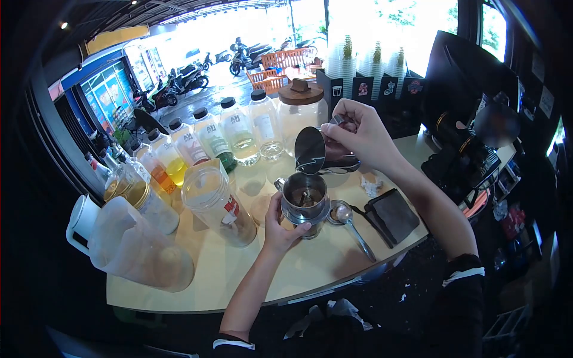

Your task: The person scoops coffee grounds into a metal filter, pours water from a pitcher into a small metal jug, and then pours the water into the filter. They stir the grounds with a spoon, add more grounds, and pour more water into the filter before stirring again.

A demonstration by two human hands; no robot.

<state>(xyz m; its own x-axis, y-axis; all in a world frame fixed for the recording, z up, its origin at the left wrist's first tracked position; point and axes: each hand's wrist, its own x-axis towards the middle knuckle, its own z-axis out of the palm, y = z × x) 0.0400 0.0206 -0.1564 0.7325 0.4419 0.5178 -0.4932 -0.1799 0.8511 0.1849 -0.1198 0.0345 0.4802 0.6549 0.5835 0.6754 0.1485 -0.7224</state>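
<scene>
My left hand (283, 231) grips a metal drip coffee filter (305, 201) by its lower rim, thumb in front and fingers around the left side. The filter sits over a small cup, mostly hidden beneath it, and dark contents show inside. Above it, my right hand (362, 135) is closed on the handle of a shiny metal pitcher (310, 150). The pitcher is tilted left, its mouth close over the filter's opening. Just right of the filter, a metal spoon (357, 234) rests on a small round metal dish (335, 218).
A dark folded cloth (391, 218) and crumpled tissue (371, 186) lie on the table (280, 280) at right. Leftward stand a clear tub (218, 206), a large plastic jug (140, 244) and several syrup bottles (239, 134). A wooden-lidded jar (298, 113) and stacked cups (376, 65) stand behind.
</scene>
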